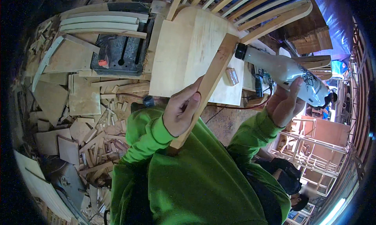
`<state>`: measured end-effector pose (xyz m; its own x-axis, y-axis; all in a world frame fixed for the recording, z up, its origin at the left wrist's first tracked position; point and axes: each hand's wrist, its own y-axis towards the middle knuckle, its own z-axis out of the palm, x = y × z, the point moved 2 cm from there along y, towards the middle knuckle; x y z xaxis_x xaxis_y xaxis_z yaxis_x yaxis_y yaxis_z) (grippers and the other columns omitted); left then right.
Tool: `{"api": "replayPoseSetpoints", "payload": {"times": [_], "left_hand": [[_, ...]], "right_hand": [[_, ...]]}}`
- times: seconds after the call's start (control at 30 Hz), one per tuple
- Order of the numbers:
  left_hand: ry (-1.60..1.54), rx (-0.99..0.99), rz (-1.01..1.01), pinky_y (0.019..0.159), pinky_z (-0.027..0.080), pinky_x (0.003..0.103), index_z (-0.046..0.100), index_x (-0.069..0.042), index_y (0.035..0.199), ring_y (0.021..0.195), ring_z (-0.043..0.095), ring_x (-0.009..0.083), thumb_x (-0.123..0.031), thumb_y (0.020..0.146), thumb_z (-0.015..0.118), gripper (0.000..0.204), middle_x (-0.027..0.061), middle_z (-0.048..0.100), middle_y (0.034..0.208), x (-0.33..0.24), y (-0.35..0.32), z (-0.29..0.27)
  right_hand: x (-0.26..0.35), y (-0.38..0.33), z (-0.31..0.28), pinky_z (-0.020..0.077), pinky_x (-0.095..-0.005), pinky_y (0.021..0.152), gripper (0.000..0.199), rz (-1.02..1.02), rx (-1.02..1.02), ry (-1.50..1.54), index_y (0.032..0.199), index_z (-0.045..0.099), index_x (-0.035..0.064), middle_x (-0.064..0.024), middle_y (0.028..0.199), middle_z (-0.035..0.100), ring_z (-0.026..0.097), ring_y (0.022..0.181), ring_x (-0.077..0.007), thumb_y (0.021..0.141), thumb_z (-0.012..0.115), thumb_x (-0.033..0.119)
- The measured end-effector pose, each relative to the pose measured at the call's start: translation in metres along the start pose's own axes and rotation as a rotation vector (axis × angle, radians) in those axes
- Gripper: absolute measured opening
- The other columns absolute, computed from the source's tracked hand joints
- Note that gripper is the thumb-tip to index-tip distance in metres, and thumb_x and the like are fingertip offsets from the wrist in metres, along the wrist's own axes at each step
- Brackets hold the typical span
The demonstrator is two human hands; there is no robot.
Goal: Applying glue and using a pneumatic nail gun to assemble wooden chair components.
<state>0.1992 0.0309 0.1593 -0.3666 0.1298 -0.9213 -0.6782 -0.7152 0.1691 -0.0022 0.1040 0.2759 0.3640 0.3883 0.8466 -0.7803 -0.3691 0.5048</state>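
Note:
A long flat wooden slat slants up and to the right in front of me, and my left hand is closed around its lower part. My right hand grips a white bottle with dark printing. The bottle is tipped so that its black cap points left, close beside the slat's far end; whether they touch I cannot tell. Behind the slat is a pale wooden chair seat, with a small wooden block lying on it. Curved back slats rise at the seat's far side.
Left of the seat stands a dark machine table with an orange piece on it. Several pale curved strips lie behind that. Wood offcuts cover the floor at left. Chair frames and another person are at lower right.

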Motion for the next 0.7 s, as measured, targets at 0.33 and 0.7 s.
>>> {"api": "replayPoseSetpoints", "payload": {"times": [0.33,0.7], "left_hand": [[-0.017,-0.060,0.084,0.095,0.034,0.027,0.037,0.008,0.129,0.116,0.045,0.0188,-0.006,0.094,0.041,0.038,0.0204,0.047,0.127,0.006,0.001,0.002],[-0.001,-0.113,-0.007,0.095,0.033,0.025,0.035,0.009,0.130,0.116,0.045,0.0162,-0.010,0.095,0.038,0.040,0.0177,0.048,0.126,0.002,0.000,-0.001]], "right_hand": [[0.008,-0.001,0.011,0.0509,-0.0399,0.082,0.047,-0.120,0.026,-0.103,0.122,0.040,-0.0022,-0.0164,0.107,0.057,0.059,0.094,-0.0248,0.083,0.063,0.012],[0.011,-0.013,0.036,0.0522,-0.0332,0.080,0.042,-0.194,0.018,0.056,0.116,0.044,-0.0057,-0.0179,0.104,0.059,0.060,0.092,-0.0245,0.079,0.063,0.000]]}}
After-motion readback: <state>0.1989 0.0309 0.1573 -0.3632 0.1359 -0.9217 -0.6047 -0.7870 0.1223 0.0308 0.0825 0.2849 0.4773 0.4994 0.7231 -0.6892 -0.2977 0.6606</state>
